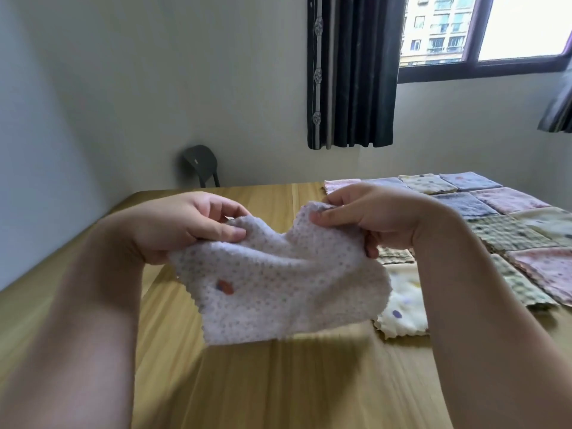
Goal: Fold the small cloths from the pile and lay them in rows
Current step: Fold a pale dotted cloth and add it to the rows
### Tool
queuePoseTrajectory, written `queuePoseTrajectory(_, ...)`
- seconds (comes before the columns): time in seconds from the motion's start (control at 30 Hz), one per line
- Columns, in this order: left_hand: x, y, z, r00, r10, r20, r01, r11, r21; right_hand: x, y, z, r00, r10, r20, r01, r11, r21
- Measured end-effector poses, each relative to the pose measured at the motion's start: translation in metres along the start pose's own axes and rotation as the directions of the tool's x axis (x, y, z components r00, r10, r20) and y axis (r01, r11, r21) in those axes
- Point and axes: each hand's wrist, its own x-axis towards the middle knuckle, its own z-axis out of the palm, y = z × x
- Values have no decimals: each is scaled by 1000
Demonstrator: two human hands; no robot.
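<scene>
Head view shows both hands raised over a wooden table [278, 382], the left hand [182, 224] and the right hand [380, 215] each pinching a top corner of a pale dotted cloth [278, 283] between thumb and curled fingers, so it sags between them above the tabletop. To the right, folded cloths [507, 230] lie flat in rows, while a dark chair [201, 164], a dark curtain [353, 72] and a window [483, 29] stand beyond
</scene>
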Motion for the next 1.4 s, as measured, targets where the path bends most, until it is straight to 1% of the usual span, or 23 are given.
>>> queuePoseTrajectory(0.03, -4, 1, -2, 999, 20, 32, -17, 994, -104, -1, -1, -2, 1000, -10, 8, 9, 999, 54)
queuePoseTrajectory(0.07, -7, 1, -4, 998, 39, 46, -31, 985, -169, 0, -1, -3, 1000, -19, 11, 17, 994, 110)
queuePoseTrajectory(0.1, -8, 2, -6, 999, 35, 34, -28, 982, -187, -1, -2, -3, 1000, -23, 4, 22, 987, 156)
queuePoseTrajectory(0.17, -7, 0, -8, 997, -42, -59, 33, 990, -134, -1, -3, -2, 998, -2, -61, 15, 980, 200)
queuePoseTrajectory(0.2, -3, -3, -8, 990, -98, -101, 89, 993, -83, 2, -2, 0, 995, 24, -97, -5, 981, 193)
queuePoseTrajectory(0.27, 5, -13, -6, 959, -201, -200, 218, 974, 63, 10, 3, 8, 988, 85, -130, -72, 992, 101)
queuePoseTrajectory(0.33, 14, -23, -4, 916, -252, -314, 337, 906, 257, 19, 9, 17, 983, 135, -125, -140, 990, -27)
queuePoseTrajectory(0.4, 24, -31, -5, 886, -245, -393, 409, 812, 416, 28, 16, 23, 978, 160, -132, -176, 977, -122)
queuePoseTrajectory(0.47, 30, -35, -5, 870, -196, -453, 430, 750, 502, 33, 21, 27, 975, 152, -160, -186, 957, -223)
queuePoseTrajectory(0.53, 34, -38, -4, 845, -131, -518, 434, 733, 524, 38, 24, 28, 971, 127, -204, -188, 929, -318)
queuePoseTrajectory(0.6, 37, -41, -4, 810, -54, -584, 433, 727, 533, 41, 26, 27, 957, 93, -275, -196, 907, -374)
queuePoseTrajectory(0.7, 39, -44, -3, 745, 51, -665, 421, 737, 529, 47, 30, 24, 938, 63, -340, -193, 911, -365)
queuePoseTrajectory(0.8, 39, -44, -2, 701, 127, -702, 423, 718, 553, 49, 31, 25, 941, 63, -333, -177, 929, -324)
queuePoseTrajectory(0.9, 36, -43, 0, 671, 204, -713, 441, 663, 605, 49, 31, 28, 935, 33, -354, -111, 973, -203)
queuePoseTrajectory(0.97, 32, -44, 4, 618, 293, -730, 459, 620, 637, 51, 34, 31, 911, -32, -412, -45, 983, -177)
queuePoseTrajectory(1.0, 30, -46, 9, 587, 335, -737, 460, 611, 644, 52, 36, 32, 891, -72, -448, -22, 979, -201)
queuePoseTrajectory(1.07, 27, -51, 19, 533, 388, -752, 432, 639, 636, 47, 41, 34, 854, -135, -502, -16, 958, -285)
queuePoseTrajectory(1.13, 23, -63, 30, 493, 462, -737, 352, 668, 655, 37, 46, 41, 824, -213, -525, 10, 932, -363)
queuePoseTrajectory(1.2, 17, -78, 45, 460, 571, -680, 266, 642, 719, 25, 57, 50, 778, -309, -547, 75, 910, -408)
queuePoseTrajectory(1.27, 12, -92, 62, 460, 650, -605, 227, 573, 787, 13, 73, 60, 741, -393, -545, 127, 878, -461)
queuePoseTrajectory(1.3, 9, -97, 70, 453, 667, -591, 216, 561, 799, 10, 84, 64, 736, -418, -533, 143, 865, -481)
queuePoseTrajectory(1.4, 3, -103, 80, 437, 664, -606, 177, 597, 782, 0, 107, 70, 725, -472, -502, 174, 830, -529)
